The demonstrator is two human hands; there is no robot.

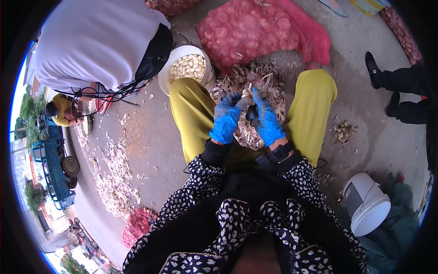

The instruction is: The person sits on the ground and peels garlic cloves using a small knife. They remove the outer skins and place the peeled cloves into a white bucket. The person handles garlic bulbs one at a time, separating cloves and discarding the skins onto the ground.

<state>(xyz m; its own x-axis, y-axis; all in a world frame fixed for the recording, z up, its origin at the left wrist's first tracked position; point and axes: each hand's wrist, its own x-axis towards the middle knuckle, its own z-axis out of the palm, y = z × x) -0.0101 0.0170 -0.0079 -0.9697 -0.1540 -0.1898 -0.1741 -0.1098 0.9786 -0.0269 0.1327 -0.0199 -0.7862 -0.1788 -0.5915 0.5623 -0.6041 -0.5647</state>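
My left hand (227,116) and my right hand (267,116), both in blue gloves with dirty fingers, meet between my knees. Their fingertips pinch a garlic bulb (247,91) from both sides. Under and around them lies a heap of garlic skins and stalks (273,80). A small dark object (252,113) shows between my palms; I cannot tell what it is. Beyond my left knee stands a white bucket (209,70) holding peeled garlic cloves (189,66). A large red mesh sack of garlic bulbs (249,32) lies just past the heap.
A person in a light top (99,37) bends close by at the upper left; another person in yellow (63,109) sits farther off. Dark-trousered legs (403,80) are at the right. A white bucket (366,203) lies tipped at the lower right. Garlic skins (114,174) litter the ground at left.
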